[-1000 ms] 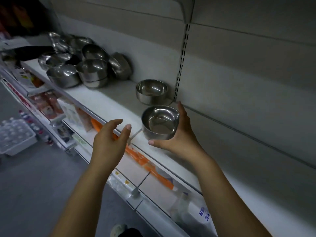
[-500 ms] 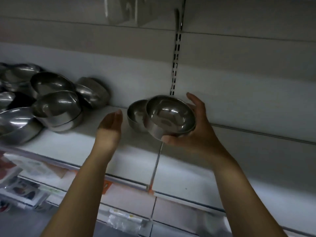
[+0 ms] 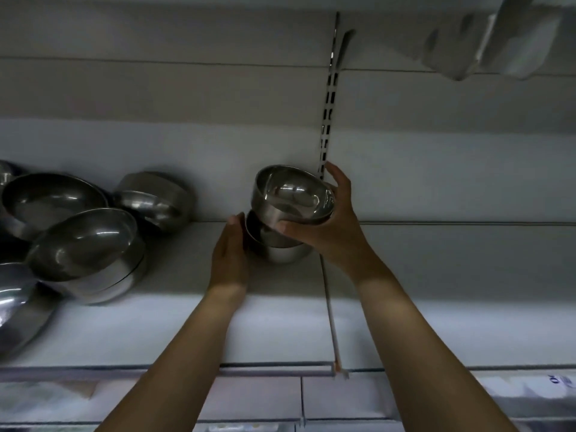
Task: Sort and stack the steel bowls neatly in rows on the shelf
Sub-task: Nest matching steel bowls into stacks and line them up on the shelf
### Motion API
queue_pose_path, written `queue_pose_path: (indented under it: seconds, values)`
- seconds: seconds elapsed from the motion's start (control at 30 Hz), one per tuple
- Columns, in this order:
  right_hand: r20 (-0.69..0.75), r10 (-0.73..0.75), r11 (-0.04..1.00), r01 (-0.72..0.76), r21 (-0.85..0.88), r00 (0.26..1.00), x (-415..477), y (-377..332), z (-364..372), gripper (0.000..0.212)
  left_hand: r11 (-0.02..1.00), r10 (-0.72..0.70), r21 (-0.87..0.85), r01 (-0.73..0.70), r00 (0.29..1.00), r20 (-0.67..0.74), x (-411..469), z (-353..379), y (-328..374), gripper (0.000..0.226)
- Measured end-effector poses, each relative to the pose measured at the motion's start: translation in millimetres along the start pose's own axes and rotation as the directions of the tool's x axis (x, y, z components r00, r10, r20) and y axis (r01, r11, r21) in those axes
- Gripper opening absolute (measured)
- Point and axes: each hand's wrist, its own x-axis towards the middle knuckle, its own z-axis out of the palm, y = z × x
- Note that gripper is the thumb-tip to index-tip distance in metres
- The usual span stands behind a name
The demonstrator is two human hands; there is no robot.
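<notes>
The right hand (image 3: pixel 327 232) is gripping a tilted steel bowl (image 3: pixel 290 194) just over a second bowl (image 3: pixel 280 252) sitting far back on the shelf (image 3: pixel 187 322), while the left hand (image 3: pixel 230 254), fingers straight, is touching the second bowl's left side.

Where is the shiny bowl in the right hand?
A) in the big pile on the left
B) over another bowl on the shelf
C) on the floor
B: the right hand grips the held bowl, tilted, directly over the lower bowl standing on the shelf.
</notes>
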Motion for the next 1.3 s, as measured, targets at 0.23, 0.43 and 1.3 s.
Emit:
queue_pose_path:
  seconds: [0.23,0.43,1.3]
  values:
    - [0.018,0.017,0.997,-0.015,-0.072,1.0,-4,9,8,0.13,0.998,-0.027,-0.057,0.026,1.0,-0.013,3,6,1,0.055]
    - [0.012,0.044,0.996,-0.044,-0.073,0.999,-4,18,15,0.134,0.997,0.07,0.019,-0.069,0.996,-0.062,-4,9,-5,0.055]
    - [0.068,0.321,0.919,-0.328,0.22,0.945,2,6,45,0.07,0.996,0.051,0.08,-0.035,0.979,-0.199,-40,2,32,0.035]
